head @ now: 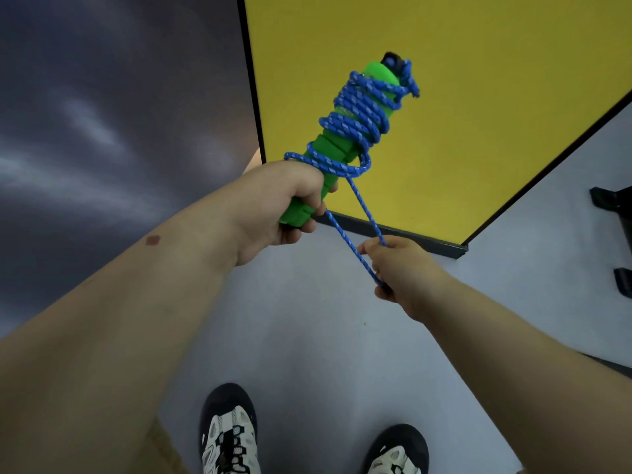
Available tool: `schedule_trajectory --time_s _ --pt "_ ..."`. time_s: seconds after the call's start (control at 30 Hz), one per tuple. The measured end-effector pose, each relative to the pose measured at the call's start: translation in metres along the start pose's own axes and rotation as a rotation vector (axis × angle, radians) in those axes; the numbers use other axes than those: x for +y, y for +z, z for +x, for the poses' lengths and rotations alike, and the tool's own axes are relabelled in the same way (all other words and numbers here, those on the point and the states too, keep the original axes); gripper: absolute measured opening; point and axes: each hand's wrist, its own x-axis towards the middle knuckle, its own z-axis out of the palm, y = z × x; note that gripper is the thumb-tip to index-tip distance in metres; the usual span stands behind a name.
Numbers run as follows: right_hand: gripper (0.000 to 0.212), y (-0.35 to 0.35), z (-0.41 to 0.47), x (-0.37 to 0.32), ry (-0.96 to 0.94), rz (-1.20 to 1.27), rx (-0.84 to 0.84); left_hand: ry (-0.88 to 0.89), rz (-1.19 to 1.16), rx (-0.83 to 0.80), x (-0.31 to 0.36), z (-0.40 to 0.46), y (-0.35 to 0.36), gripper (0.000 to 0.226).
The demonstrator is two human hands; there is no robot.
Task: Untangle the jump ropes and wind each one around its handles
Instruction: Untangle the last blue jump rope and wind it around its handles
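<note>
- Both hands are busy and held apart: the left hand (284,210) is wrapped in a fist around the lower end of the green handles (337,145), while the right hand (398,268), lower and to the right, pinches a loop of the blue rope (352,118).
- Above the left fist, the handles' long axis tilts up and away to the right, toward the yellow panel (478,97), with a dark cap at the far tip.
- Coils of rope already cover most of the handles from the tip down to just above the left fist.
- Two strands run from the lowest coil down and right to the right hand's fingers (371,249), forming the short remaining loop.
- Judging by that short tail, winding of this rope is nearly finished; the next turn must carry the loop from the right hand up around the handles just beside the left thumb.
- Below both arms, two sneakers (229,436) stand on the pale floor (307,319).
</note>
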Motion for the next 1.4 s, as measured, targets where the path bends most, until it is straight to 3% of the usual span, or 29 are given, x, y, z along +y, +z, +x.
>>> schedule_trajectory --time_s 0.1,0.2,0.33,0.4,0.47,0.57,0.73,0.9,1.07,1.4 --pt "0.018 -0.003 -0.001 -0.003 -0.145 0.131 0.171 -0.006 0.202 0.146 -0.003 0.006 -0.003 0.036" --pt "0.012 -0.003 -0.015 -0.008 -0.389 0.080 0.264 0.028 0.408 0.232 -0.011 0.013 -0.003 0.028" --pt "0.010 0.001 -0.054 -0.023 -0.710 -0.295 0.126 0.111 0.773 0.366 -0.024 0.022 -0.001 0.031" --pt "0.015 -0.002 -0.070 -0.036 -0.833 -0.531 0.075 0.110 0.952 0.358 -0.033 0.028 -0.003 0.039" --pt "0.015 -0.009 -0.077 -0.053 -0.898 -0.599 0.033 0.146 1.059 0.337 -0.037 0.029 -0.002 0.038" --pt "0.015 -0.023 -0.075 -0.074 -0.838 -0.351 -0.153 0.266 1.164 0.259 -0.038 0.027 0.001 0.032" --pt "0.020 -0.027 -0.058 -0.083 -0.609 0.064 -0.470 0.448 1.109 0.058 -0.031 0.020 0.004 0.028" --pt "0.033 -0.024 -0.051 -0.075 -0.454 0.260 -0.585 0.371 1.038 -0.017 -0.029 0.018 -0.004 0.033" --pt "0.038 -0.021 -0.045 -0.068 -0.507 0.173 -0.525 0.313 1.007 -0.038 -0.026 0.015 -0.003 0.025" --pt "0.007 -0.014 -0.052 -0.072 -0.621 -0.107 -0.155 0.330 0.976 -0.014 -0.025 0.016 0.002 0.027"
